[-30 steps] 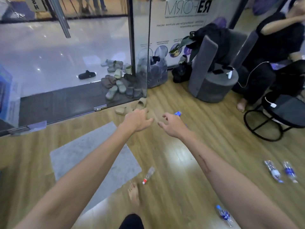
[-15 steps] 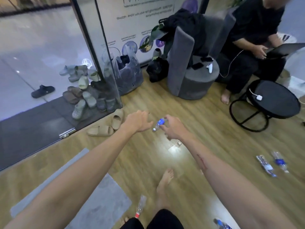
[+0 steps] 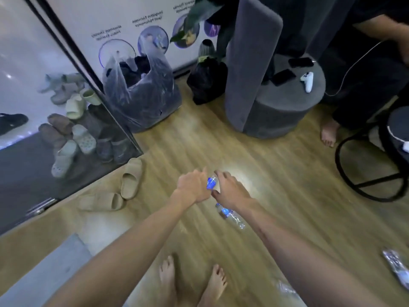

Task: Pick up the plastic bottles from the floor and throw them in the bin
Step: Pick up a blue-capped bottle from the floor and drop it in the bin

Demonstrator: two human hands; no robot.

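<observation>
A small plastic bottle with a blue label (image 3: 211,183) sits between my two hands, above the wooden floor (image 3: 276,173). My right hand (image 3: 231,190) pinches it between thumb and forefinger. My left hand (image 3: 192,187) is right beside it with loosely bent fingers; its fingertips are hidden. A second blue-label bottle (image 3: 230,214) lies on the floor under my right wrist. Two more crushed bottles lie at the right edge (image 3: 397,268) and near my right forearm (image 3: 287,290). A clear plastic rubbish bag (image 3: 141,96) stands by the glass door.
My bare feet (image 3: 192,282) stand below the hands. Beige slippers (image 3: 130,180) lie to the left, more shoes beyond the glass. A grey round seat (image 3: 283,107), a black bag (image 3: 207,83), a seated person (image 3: 365,74) and a black stool frame (image 3: 371,185) fill the back right.
I have stepped forward toward the bag and the seat. Both hands stayed stretched out with the blue-label bottle at my right fingers, and my left hand has closed in on it.
</observation>
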